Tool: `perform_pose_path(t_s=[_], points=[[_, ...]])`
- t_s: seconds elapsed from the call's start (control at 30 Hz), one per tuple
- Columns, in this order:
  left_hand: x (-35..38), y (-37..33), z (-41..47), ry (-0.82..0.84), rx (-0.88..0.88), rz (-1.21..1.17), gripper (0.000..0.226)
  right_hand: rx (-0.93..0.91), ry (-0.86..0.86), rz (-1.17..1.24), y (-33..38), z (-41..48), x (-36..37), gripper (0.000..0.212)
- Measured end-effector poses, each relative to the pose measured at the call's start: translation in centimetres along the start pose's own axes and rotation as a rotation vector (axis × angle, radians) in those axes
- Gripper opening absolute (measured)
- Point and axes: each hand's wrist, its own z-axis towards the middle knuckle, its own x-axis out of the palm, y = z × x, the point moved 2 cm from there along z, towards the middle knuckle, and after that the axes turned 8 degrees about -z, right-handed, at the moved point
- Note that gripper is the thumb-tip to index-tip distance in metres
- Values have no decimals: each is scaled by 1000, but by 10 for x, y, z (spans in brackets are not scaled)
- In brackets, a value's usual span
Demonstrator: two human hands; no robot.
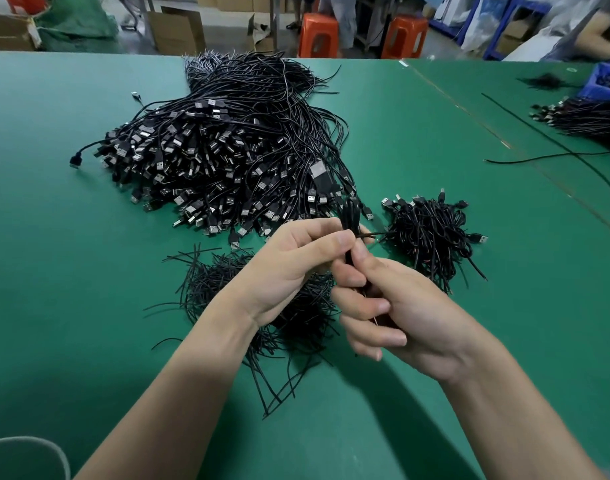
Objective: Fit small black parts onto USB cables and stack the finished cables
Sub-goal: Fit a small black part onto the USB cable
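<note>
Left hand (289,268), right hand (410,317) on one cable (349,216) (pile (227,150) behind)

— What stands past the far edge of the broad green matte tabletop (71,271)?
— Two orange plastic stools (318,34) on a pale grey floor (227,32), with open brown cardboard boxes (177,31) to their left.
— And at the sides?
— A bulging green woven sack (75,22) at the far left and blue metal shelving (506,19) at the far right. The light is soft and even.

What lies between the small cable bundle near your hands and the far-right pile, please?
In the head view, bare green table crossed by two loose black cables.
</note>
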Motion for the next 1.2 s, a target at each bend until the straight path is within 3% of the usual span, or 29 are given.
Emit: perform_pose_path(t_s=[0.3, 0.6, 0.93, 1.2], points=[[3, -2, 2, -71, 45, 72, 16, -110, 37, 279, -7, 5, 6, 30], [4, -3, 5, -105, 78, 270, 24, -184, -158, 145, -9, 6, 5, 28], [-2, 0, 5, -105, -57, 139, 20, -226, -253, -35, -9, 4, 2, 30], [0, 0, 7, -108, 67, 213, 30, -212, -282, -94, -8, 4, -2, 31]])
